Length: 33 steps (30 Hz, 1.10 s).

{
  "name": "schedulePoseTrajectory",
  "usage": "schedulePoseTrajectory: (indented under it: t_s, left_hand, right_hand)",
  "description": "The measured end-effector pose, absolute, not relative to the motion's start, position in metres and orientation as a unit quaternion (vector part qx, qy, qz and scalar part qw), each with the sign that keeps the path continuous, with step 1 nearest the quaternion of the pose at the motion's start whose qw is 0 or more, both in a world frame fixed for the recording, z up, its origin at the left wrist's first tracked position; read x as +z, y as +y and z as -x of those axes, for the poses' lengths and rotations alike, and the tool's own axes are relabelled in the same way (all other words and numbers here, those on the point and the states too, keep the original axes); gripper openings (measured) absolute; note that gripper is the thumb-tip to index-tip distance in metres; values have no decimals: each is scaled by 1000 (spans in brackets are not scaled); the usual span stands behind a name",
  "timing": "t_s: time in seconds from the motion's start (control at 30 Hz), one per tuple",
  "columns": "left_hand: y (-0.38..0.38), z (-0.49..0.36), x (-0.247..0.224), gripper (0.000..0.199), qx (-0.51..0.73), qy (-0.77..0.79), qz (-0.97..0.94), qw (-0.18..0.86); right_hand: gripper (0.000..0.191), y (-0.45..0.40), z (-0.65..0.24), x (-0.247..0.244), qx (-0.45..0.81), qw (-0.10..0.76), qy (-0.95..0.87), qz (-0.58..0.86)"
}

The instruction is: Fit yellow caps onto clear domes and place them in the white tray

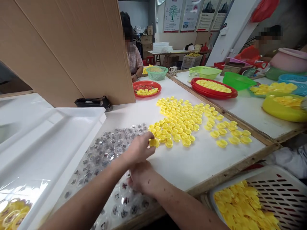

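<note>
My left hand [140,147] is closed in a pinch on a small round yellow plastic piece [153,142], at the near edge of a spread of similar yellow pieces [176,118]. My right hand [142,176] is just below it, the wrists close together, over many clear round plastic pieces with dark printed figures [105,151]. The fingers of my right hand point left and down and are mostly hidden, so whatever they hold does not show.
A white tray [79,127] with yellow rings stands left, beside a tall cardboard sheet [72,48]. A red plate [157,91] of pieces lies beyond, near a seated person [134,60]. At lower right is a basket [285,191] of yellow parts. A wooden rim [227,167] edges the table.
</note>
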<state>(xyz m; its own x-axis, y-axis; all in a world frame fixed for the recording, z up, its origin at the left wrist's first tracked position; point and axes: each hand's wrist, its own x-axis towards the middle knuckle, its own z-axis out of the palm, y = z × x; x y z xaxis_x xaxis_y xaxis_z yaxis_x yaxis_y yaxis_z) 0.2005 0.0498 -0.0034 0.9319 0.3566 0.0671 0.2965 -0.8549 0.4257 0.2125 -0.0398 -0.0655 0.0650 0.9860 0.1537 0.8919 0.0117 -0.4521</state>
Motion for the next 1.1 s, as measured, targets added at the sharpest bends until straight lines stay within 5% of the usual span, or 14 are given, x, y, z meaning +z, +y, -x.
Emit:
schedulePoseTrajectory:
  t_s: [0.17, 0.4, 0.93, 1.1]
  left_hand:
    - [76, -116, -1, 23, 167, 300, -850, 399]
    - [60, -62, -39, 28, 176, 323, -751, 549]
    - [51, -59, -42, 26, 165, 260, -582, 753]
    - [50, -59, -35, 29, 159, 235, -556, 781]
  right_hand:
    - [14, -49, -226, -47, 131, 277, -623, 720]
    - [18, -55, -233, -40, 303, 495, -530, 619]
    - [32, -43, -221, -18, 233, 355, -681, 596]
    - [23, -44, -217, -16, 215, 372, -665, 611]
